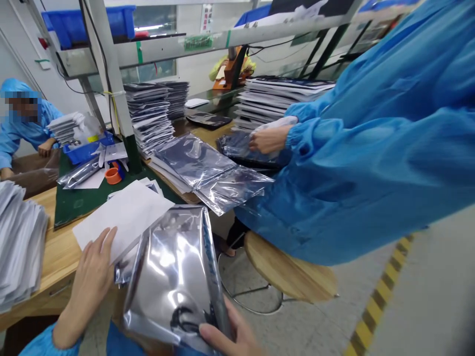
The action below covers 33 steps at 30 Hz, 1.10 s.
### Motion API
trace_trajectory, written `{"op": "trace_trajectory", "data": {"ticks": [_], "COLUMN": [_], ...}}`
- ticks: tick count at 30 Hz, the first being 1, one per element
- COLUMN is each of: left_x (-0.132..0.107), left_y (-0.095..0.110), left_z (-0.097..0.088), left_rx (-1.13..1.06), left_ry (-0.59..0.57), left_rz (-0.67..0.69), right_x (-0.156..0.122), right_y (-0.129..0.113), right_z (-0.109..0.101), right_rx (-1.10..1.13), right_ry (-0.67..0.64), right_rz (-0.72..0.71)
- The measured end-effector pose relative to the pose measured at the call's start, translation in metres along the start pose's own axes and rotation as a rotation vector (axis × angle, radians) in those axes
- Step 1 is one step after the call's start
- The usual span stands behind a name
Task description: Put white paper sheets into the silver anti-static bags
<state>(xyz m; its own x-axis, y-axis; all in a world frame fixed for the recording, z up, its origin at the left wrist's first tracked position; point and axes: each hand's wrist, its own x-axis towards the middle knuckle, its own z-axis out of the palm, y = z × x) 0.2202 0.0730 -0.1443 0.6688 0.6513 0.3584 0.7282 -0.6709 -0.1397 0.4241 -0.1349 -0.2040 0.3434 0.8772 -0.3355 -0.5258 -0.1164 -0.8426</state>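
Note:
My right hand [230, 333] grips the lower edge of a shiny silver anti-static bag [174, 277], held tilted over the table's front edge. My left hand [92, 269] rests flat with fingers spread on a white sheet [126, 215] lying on the wooden table [59, 252]. More silver bags lie under that sheet. What the held bag contains is hidden.
A co-worker in a blue coat [371, 148] sits on a wooden stool [289, 272] at the right, their hand [269, 139] on a bag. Loose silver bags [211, 170], tall bag stacks [150, 116], an orange tape roll [113, 175], a green mat [81, 200]. Another person [22, 123] sits far left.

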Motion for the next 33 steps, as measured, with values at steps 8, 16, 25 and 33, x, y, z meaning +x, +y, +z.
{"op": "trace_trajectory", "data": {"ticks": [8, 16, 25, 33], "left_x": [-0.065, -0.068, -0.102, -0.094], "left_y": [-0.002, 0.033, 0.067, 0.048], "left_z": [0.001, 0.008, 0.02, -0.019], "left_rx": [-0.232, -0.711, -1.057, -1.723], "left_ry": [0.003, 0.266, 0.296, 0.419], "left_rz": [-0.506, -0.655, -0.65, -1.797], "right_x": [0.027, 0.033, 0.03, -0.014], "right_y": [0.021, 0.032, 0.04, 0.094], "right_z": [0.045, 0.057, 0.083, 0.066], "right_rx": [0.185, 0.119, 0.058, -0.251], "right_ry": [-0.08, 0.014, -0.021, -0.395], "right_rz": [-0.022, -0.001, -0.118, -0.005]}}
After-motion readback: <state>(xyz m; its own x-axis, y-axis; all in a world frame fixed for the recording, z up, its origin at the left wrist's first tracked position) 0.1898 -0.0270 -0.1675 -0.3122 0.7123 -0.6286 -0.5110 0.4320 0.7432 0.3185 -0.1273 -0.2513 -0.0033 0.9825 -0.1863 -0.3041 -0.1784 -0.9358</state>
